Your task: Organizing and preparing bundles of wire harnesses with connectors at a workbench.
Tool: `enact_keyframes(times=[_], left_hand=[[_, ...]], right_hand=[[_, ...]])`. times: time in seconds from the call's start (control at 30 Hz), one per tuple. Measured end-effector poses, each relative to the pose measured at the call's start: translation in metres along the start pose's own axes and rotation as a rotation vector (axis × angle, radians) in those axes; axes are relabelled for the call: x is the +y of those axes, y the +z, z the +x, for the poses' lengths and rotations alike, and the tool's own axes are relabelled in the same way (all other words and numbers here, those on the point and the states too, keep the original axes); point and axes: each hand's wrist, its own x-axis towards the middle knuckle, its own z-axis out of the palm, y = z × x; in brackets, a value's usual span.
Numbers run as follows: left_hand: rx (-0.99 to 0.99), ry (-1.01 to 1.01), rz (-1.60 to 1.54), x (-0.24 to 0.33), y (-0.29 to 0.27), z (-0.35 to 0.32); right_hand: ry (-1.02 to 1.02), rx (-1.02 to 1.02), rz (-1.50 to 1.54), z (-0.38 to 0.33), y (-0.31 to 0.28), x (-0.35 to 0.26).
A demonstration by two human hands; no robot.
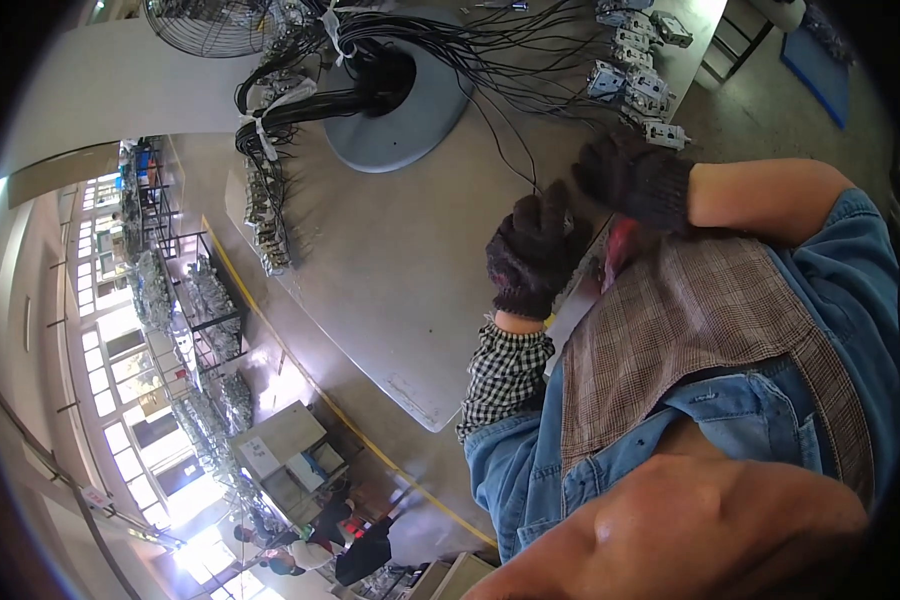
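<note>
Both of my hands wear dark knitted gloves and are close together at the table's near edge. My left hand (538, 250), below a black-and-white checked sleeve, is closed with thumb and fingers pinched around a thin black cable (527, 172). That cable runs back to a thick bundle of black cables (380, 85). My right hand (630, 183) is beside it with fingers curled inward; whatever they may hold is hidden. Under the right hand a red thing (620, 243) shows partly at my apron (690, 330); its kind is unclear.
The bundle lies over the round grey base (395, 135) of a fan (210, 22). Metal connector-like parts (635, 75) are piled at the far right, with more on the table's left edge (262, 220). A blue board (815, 75) stands beyond; people (305, 555) are at lower left.
</note>
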Motion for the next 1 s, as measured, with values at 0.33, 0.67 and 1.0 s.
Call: enact_keyframes(times=[0.33,0.67,1.0], left_hand=[[-0.279,-0.152,0.009,0.008,-0.006,0.045],[-0.080,0.056,0.034,0.007,-0.006,0.037],[-0.146,-0.013,-0.115,0.048,0.006,0.055]], right_hand=[[0.080,0.357,0.665,0.015,0.001,0.011],[0.258,0.180,0.390,-0.078,-0.053,0.046],[0.229,0.096,-0.136,-0.043,-0.033,0.012]])
